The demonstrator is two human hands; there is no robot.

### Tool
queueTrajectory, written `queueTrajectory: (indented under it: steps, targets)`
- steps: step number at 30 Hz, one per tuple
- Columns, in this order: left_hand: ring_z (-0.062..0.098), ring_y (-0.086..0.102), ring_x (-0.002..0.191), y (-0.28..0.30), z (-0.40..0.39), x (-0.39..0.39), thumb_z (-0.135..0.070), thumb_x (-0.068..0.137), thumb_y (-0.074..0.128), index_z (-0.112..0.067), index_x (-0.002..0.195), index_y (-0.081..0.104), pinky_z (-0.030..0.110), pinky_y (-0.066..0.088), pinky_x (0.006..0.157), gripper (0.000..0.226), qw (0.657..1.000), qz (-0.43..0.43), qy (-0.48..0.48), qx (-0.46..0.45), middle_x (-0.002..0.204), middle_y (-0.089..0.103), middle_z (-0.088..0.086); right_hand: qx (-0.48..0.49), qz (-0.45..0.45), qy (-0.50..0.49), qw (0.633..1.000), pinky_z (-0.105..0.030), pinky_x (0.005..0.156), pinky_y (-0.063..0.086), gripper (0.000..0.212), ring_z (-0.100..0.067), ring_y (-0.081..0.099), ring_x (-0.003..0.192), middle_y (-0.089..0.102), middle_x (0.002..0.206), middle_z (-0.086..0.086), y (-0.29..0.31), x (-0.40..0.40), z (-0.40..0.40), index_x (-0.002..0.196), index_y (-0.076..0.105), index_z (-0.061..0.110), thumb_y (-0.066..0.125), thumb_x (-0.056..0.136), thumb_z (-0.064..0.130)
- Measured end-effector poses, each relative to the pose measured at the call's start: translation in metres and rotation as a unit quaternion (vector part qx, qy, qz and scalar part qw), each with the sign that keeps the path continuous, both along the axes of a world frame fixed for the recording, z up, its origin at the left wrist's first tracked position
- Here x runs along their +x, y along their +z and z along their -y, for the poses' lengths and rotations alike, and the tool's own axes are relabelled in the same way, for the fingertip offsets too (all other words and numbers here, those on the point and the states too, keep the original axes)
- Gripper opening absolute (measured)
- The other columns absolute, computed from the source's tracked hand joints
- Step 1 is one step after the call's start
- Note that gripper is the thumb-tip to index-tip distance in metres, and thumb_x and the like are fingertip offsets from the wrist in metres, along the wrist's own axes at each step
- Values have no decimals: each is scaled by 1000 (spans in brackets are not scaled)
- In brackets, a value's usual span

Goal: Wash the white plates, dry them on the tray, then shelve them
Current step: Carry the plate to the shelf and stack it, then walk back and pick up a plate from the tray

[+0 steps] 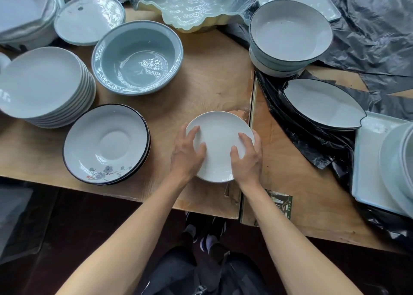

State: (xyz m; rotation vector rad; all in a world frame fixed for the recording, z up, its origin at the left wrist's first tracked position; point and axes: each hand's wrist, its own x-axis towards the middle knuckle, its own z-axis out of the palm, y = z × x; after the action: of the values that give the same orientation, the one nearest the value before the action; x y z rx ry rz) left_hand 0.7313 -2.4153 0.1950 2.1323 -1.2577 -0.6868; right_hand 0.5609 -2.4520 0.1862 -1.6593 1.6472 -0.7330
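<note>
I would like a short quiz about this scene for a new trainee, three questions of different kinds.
1. True or false: both hands, left and right, are on the small white plate.
2. What lies directly left of that plate? A) a flower-painted dish with a dark rim B) a metal pot C) a cutting board
3. Fill in: the large blue-grey bowl holds ____.

Key: 1 true; 2 A; 3 nothing
</note>
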Motion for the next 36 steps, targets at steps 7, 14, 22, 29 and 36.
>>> queueTrajectory:
  steps: [7, 14, 22, 29, 36]
  targets:
    - [29, 10, 154, 12, 1, 6, -31, 96, 56, -23, 129, 56, 51, 30, 117, 34, 984, 123, -111, 69, 165, 18, 7, 55, -51, 73, 995, -38, 120, 24, 53, -30, 20, 151, 14, 167, -11, 16, -12, -2, 151, 43, 15, 57, 99, 19]
    - [32, 40, 140, 38, 0, -2, -32, 98, 53, -18, 138, 58, 46, 36, 109, 43, 939, 230, -253, 29, 149, 50, 7, 90, -124, 104, 983, -42, 118, 33, 56, -29, 30, 148, 19, 168, -6, 41, -33, -18, 155, 38, 21, 53, 101, 23]
    - [29, 47, 130, 56, 3, -17, -39, 100, 45, -23, 144, 49, 51, 44, 98, 46, 848, 291, -441, 49, 144, 53, 4, 129, -277, 102, 947, -46, 113, 32, 45, -31, 40, 140, 41, 155, -5, 76, -39, -64, 150, 43, 22, 44, 106, 34]
    - [32, 53, 120, 74, -22, -49, -37, 99, 46, -18, 131, 55, 51, 48, 92, 38, 780, 298, -550, -16, 132, 59, 8, 152, -300, -3, 942, -44, 115, 35, 47, -29, 41, 142, 36, 161, -1, 93, -60, -135, 151, 43, 23, 44, 105, 35]
    - [34, 57, 120, 85, -73, -127, -35, 97, 48, -22, 137, 52, 49, 48, 95, 42, 683, 293, -666, -57, 132, 60, 7, 198, -309, -144, 919, -46, 105, 43, 46, -31, 49, 135, 46, 153, -2, 102, -110, -257, 149, 45, 24, 47, 104, 36]
